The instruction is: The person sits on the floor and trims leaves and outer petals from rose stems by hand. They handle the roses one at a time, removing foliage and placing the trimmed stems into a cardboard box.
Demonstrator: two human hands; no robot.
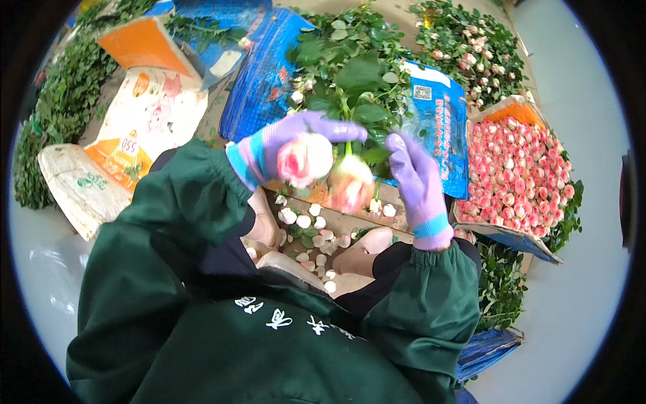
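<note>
My left hand (291, 132), in a purple glove with a striped cuff, is closed round rose stems. A pink-and-white rose bloom (306, 160) lies against its palm side. Just right of that hangs a second, paler rose (351, 184), head downward and blurred by motion. Its green stem runs up past my left fingertips to large leaves (361, 74). My right hand (415, 180), gloved alike, is beside this rose with its fingers stretched out and nothing visible in them. Fallen white and pink petals (317, 236) litter the floor between my shoes.
At right a carton lined with packed pink roses (515, 176) stands near leafy roses (471, 60). Blue printed wrapping sheets (441, 124) lie ahead, with leafy stems between them. On the left are an opened white-and-orange carton (158, 108) and a long heap of greenery (70, 114).
</note>
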